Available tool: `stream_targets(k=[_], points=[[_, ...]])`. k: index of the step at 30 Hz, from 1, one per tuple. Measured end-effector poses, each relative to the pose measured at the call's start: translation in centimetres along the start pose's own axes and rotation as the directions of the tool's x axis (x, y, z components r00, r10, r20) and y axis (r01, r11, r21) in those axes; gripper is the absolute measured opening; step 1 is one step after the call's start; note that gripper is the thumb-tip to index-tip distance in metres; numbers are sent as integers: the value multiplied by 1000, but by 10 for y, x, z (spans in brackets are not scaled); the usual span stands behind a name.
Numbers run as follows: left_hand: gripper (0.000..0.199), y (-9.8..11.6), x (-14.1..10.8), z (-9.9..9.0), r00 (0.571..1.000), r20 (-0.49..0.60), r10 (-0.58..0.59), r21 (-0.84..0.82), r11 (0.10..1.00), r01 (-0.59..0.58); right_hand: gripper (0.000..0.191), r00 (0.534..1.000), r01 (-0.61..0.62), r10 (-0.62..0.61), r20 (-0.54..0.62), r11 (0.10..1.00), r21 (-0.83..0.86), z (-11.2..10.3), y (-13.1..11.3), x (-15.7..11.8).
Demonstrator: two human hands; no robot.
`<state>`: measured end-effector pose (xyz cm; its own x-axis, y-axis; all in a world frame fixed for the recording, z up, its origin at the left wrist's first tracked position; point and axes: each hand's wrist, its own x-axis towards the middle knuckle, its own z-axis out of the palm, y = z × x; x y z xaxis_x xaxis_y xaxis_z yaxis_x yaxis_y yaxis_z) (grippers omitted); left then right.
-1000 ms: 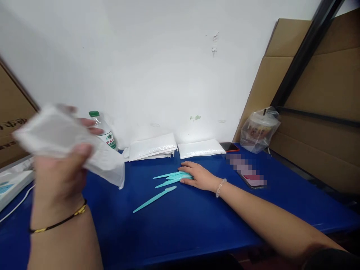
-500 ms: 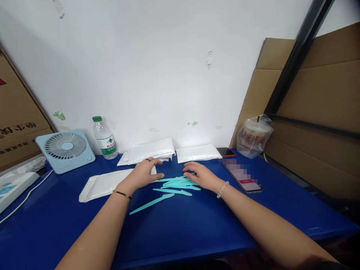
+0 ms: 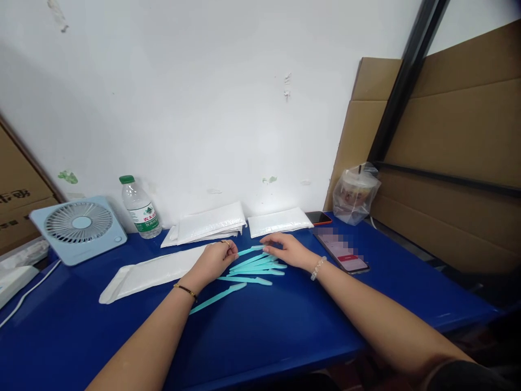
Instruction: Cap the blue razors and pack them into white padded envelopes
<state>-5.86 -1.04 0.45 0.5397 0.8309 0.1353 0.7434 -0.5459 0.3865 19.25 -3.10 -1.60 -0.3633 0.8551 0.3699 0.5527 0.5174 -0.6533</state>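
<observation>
Several turquoise plastic sticks [image 3: 254, 266] lie fanned out on the blue table [image 3: 260, 331]. My left hand [image 3: 217, 260] pinches the left end of one stick [image 3: 249, 250] at the top of the fan. The right end of that same stick is close to the fingertips of my right hand [image 3: 287, 250], which is open with its fingers apart above the right side of the fan. A separate stick [image 3: 220, 298] lies nearer to me, partly behind my left wrist. Beside my left hand a long white padded envelope [image 3: 150, 271] lies flat.
Against the wall are stacked white envelopes [image 3: 209, 222], another white envelope [image 3: 280, 221] and an orange-edged phone [image 3: 319, 218]. A bottle [image 3: 142, 212] and a blue fan [image 3: 81, 228] stand left. On the right are a phone [image 3: 342, 252] and a bagged cup [image 3: 356, 195].
My left hand has closed its fingers on the end of a turquoise stick, now apart from the top of the pile. The view has shifted slightly to the right.
</observation>
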Motion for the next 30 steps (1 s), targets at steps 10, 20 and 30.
stream_targets(k=[10,20,30], points=[[15,-2,16,18,999,-35,-16,20,1000,17,25,987,-154,157,-28,984,88,-1,31,11],[27,0,12,21,997,-72,32,25,999,-30,9,1000,-19,14,-22,963,-267,-2,28,10],[20,6,11,21,997,82,-11,-31,999,13,13,980,-85,122,156,971,-224,-1,22,9]])
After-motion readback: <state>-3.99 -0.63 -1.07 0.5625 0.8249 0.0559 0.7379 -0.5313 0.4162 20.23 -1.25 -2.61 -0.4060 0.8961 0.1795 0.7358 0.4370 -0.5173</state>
